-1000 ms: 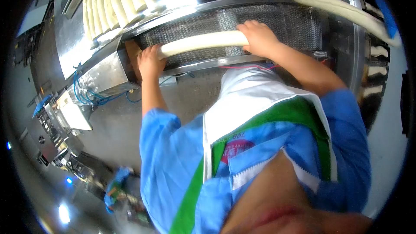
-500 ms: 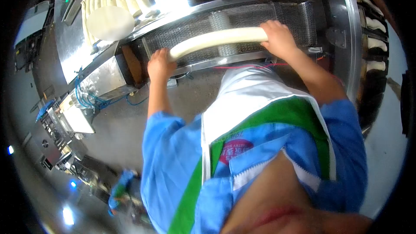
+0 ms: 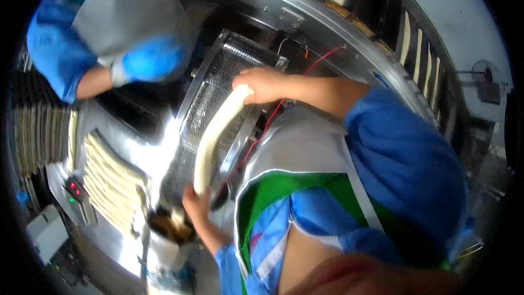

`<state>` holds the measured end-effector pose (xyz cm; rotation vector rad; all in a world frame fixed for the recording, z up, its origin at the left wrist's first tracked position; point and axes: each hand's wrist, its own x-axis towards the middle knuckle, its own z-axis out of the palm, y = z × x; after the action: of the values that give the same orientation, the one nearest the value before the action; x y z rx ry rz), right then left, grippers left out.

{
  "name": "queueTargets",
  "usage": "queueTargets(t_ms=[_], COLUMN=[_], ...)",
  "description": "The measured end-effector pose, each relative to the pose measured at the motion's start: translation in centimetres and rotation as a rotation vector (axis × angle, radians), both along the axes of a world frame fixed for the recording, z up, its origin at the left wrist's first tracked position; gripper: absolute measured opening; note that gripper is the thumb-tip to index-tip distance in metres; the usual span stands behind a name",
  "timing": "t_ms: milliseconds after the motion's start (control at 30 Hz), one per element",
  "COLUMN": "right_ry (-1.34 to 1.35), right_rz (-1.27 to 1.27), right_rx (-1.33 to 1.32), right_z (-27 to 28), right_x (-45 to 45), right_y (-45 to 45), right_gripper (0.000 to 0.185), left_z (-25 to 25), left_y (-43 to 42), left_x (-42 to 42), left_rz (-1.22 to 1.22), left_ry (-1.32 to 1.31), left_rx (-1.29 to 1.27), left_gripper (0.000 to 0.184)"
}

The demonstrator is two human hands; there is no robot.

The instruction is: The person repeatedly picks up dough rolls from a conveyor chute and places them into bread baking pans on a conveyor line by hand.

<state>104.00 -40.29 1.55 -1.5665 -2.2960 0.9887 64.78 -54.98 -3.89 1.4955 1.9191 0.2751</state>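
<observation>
Apparently, the step in hand is holding a long, smooth, pale dough-like strip (image 3: 212, 134) above the metal mesh belt (image 3: 217, 83): the left hand's (image 3: 196, 204) fingers pinch its near end, the right hand's (image 3: 262, 84) its far end. Its soft bend calls for even support. Similar strips (image 3: 112, 180) lie on the shiny bench (image 3: 121, 135), left.

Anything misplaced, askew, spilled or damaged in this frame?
Nothing major. One lone strip lies apart from the row of strips, so it looks slightly out of place. The held strip, between left hand and right hand, bends but looks whole.
</observation>
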Motion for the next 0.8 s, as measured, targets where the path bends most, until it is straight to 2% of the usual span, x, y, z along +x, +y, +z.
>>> queueTargets(t_ms=[33,100,200,233,300,333,400,433,467,500,533,567,633,667,700,733,767,800], right_ry=[0.004,0.111,0.258,0.278,0.221,0.296,0.206,0.196,0.264,0.147,0.090,-0.129,-0.679,-0.568,-0.458,-0.367,-0.305,-0.389], right_rz=[-0.029,-0.109,-0.230,-0.302,-0.359,-0.468,-0.627,-0.669,-0.713,-0.790,-0.940,-1.042,-0.705,-0.654,-0.588,-0.415,-0.262,-0.183], right_rx=[0.015,-0.056,-0.006,0.027,0.166,0.116,0.239,0.384,0.473,0.448,0.264,0.578,1.038,0.779,0.515,0.461,0.415,0.267], right_z=[0.6,1.8,4.3,5.2,6.9,8.4,10.9,11.0,11.6,11.7,15.1,15.8,11.0,9.9,8.8,8.5,5.5,4.5], right_x=[1.0,4.0,11.3,14.4,21.8,25.3,32.9,36.8,40.3,44.4,44.5,43.0,48.6,48.0,47.6,45.9,46.3,45.0], right_y=[-0.1,-0.5,-0.7,-1.1,-1.9,-2.2,-1.0,0.2,2.2,4.6,5.4,6.4,9.3,10.0,10.8,10.2,10.5,11.2], right_gripper=[0.040,0.042,0.041,0.039,0.040,0.039,0.040,0.042,0.042,0.040,0.052,0.042,0.027,0.031,0.037,0.036,0.031,0.025], left_z=[0.0,2.6,6.9,8.2,10.3,10.2,12.1,14.1,15.4,16.5,17.9,18.6,15.8,14.4,13.5,12.4,11.2,9.9], left_y=[0.9,3.3,7.6,8.7,11.2,12.7,16.0,17.5,18.9,20.0,20.8,21.4,22.2,22.4,22.5,22.3,21.9,21.5], left_x=[0.1,3.0,9.0,12.1,17.9,20.9,27.5,31.3,35.3,39.0,42.9,46.5,51.9,52.4,52.3,51.2,49.4,47.0], left_rz=[0.016,0.038,-0.062,-0.037,-0.146,-0.238,-0.426,-0.524,-0.610,-0.694,-0.634,-0.574,-0.704,-0.749,-0.768,-0.737,-0.713,-0.648], left_ry=[0.003,-0.268,-0.366,-0.511,-0.566,-0.600,-0.723,-0.805,-0.815,-0.823,-0.811,-0.796,-0.608,-0.414,-0.298,-0.193,-0.085,-0.119], left_rx=[-0.036,0.008,-0.053,-0.073,-0.110,-0.104,-0.089,-0.073,0.023,0.120,0.058,-0.010,0.254,0.489,0.555,0.560,0.563,0.458], left_gripper=[0.030,0.028,0.028,0.029,0.032,0.034,0.035,0.036,0.037,0.038,0.041,0.045,0.053,0.059,0.058,0.056,0.054,0.050])
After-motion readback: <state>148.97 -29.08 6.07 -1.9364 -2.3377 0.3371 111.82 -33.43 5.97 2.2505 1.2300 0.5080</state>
